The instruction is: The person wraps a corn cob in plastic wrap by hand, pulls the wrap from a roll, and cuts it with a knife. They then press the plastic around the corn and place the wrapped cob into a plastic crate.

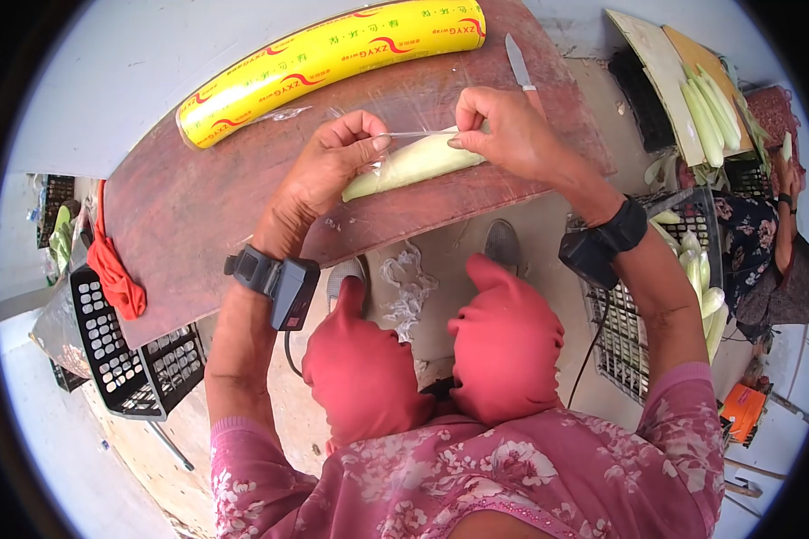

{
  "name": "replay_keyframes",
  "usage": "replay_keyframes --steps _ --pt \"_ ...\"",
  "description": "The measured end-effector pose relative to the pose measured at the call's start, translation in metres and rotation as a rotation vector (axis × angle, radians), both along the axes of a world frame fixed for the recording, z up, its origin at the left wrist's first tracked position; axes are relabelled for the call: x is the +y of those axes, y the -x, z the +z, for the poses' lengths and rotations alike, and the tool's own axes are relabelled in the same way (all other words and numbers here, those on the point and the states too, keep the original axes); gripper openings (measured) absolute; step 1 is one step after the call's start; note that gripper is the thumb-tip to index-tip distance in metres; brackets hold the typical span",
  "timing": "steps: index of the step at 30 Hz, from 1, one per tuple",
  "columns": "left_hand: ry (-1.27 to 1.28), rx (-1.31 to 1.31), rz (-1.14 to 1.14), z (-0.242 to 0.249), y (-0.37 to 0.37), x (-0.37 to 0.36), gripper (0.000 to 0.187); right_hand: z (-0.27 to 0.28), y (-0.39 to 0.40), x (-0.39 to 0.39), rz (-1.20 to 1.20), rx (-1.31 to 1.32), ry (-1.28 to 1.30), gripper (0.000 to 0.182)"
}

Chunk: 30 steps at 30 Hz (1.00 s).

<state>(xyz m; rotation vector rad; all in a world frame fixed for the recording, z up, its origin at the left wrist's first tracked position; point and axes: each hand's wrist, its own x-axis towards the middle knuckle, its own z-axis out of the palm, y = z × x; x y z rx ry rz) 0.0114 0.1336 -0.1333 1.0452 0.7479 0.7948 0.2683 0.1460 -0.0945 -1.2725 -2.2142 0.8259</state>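
Observation:
On the red-brown table (189, 207) lie several pale green, long vegetables or ears, close together (413, 169), just below my hands. A thin, whitish strip (418, 134) is stretched between my two hands above them. My left hand (337, 157) pinches its left end between thumb and forefinger. The right end is pinched by my right hand (503, 130), its fingers curled. Clear film shows on the pale green bundle near my left fingertips.
A large yellow roll of wrap (333, 63) lies along the table's far side. A knife (518, 63) rests at the right. Black crates (108, 341) stand at the left, another crate (622, 346) at the right. Another person's arm (785, 225) shows far right.

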Motion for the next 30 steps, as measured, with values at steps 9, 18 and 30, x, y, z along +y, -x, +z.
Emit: replay_keyframes --steps 9,18,30 --pt "0.038 -0.138 0.005 0.0 0.001 -0.009 0.009 0.016 -0.006 0.002 0.121 -0.125 0.093 0.018" --pt "0.091 -0.214 0.054 -0.005 0.001 -0.009 0.009 0.017 -0.011 0.02 0.233 -0.091 0.305 0.021" --pt "0.168 -0.267 0.173 -0.014 0.0 -0.01 0.006 0.012 -0.021 0.022 0.21 0.111 0.486 0.02"
